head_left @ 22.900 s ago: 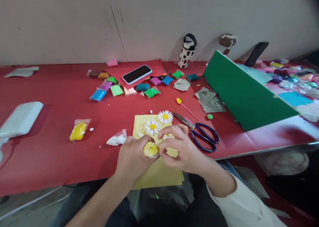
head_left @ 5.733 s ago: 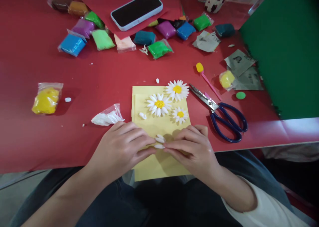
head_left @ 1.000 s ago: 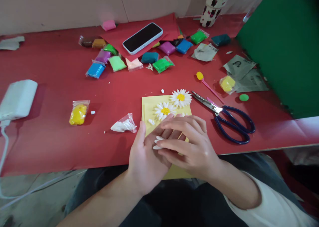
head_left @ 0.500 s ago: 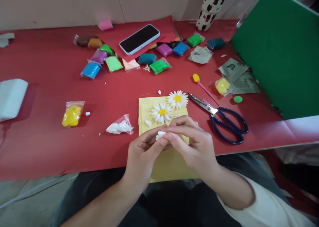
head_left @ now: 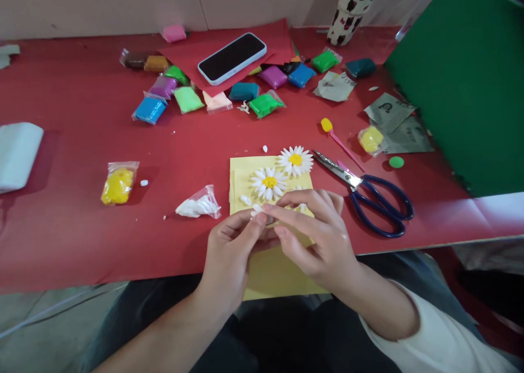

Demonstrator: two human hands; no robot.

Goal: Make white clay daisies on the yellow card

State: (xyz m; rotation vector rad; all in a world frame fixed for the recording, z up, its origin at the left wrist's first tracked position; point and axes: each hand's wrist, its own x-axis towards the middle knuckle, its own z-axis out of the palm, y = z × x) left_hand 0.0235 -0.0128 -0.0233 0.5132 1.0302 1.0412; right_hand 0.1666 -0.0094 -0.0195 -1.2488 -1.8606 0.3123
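Note:
Between thumb and fingers, my left hand [head_left: 235, 239] pinches a small cluster of white clay petals [head_left: 257, 210]. My right hand [head_left: 315, 231] reaches over from the right with its fingers apart, the index fingertip touching the petals. Just beyond my hands, a white clay daisy with a yellow centre [head_left: 269, 182] lies on yellow paper [head_left: 241, 165]. A second daisy [head_left: 295, 160] rests at the paper's far right corner. Part of another white petalled piece shows behind my right fingers. A loose white clay bit [head_left: 245, 200] sits near my left fingertips.
Blue-handled scissors [head_left: 380, 203] lie right of the paper, beside a pink stick tool [head_left: 344, 146]. Leftward are a bag of white clay [head_left: 200, 202] and a bag of yellow clay [head_left: 119, 184]. Several coloured clay packets surround a phone [head_left: 232, 58]. A green board [head_left: 462, 89] stands at right.
My right thumb has come away from the white petals, and its index finger now presses on them. The petal cluster has shifted slightly away from me and left. The camera view has moved a little.

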